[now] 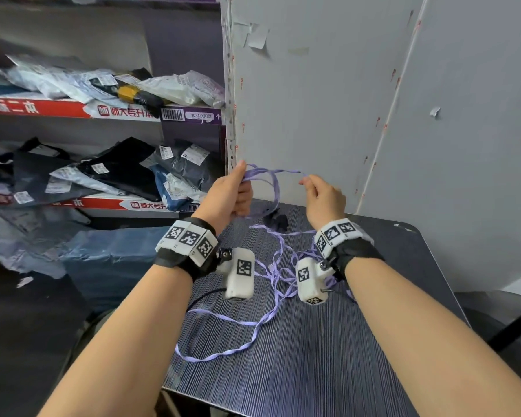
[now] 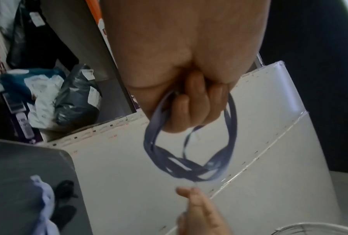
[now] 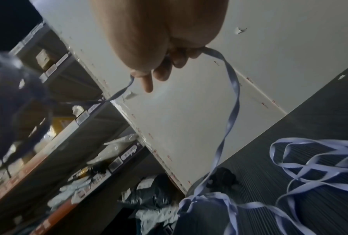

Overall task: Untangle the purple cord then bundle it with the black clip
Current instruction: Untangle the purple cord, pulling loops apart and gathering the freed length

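Note:
A long flat purple cord (image 1: 269,284) trails in loose tangles over the dark striped table (image 1: 328,356). My left hand (image 1: 238,191) is raised above the table's far edge and grips several gathered loops of the purple cord (image 2: 189,165), which hang below its curled fingers (image 2: 191,101). To its right, my right hand (image 1: 322,197) pinches one strand of the purple cord (image 3: 234,89); that strand runs across to the left hand and down to the table. The black clip (image 1: 275,220) lies on the table between and below both hands, also seen as the black clip (image 3: 223,179).
A grey board wall (image 1: 328,85) stands right behind the hands. Shelves (image 1: 103,112) piled with bagged parcels fill the left. A blue-wrapped package (image 1: 112,257) sits beside the table's left edge. A black cable (image 1: 205,296) hangs from the left wrist camera.

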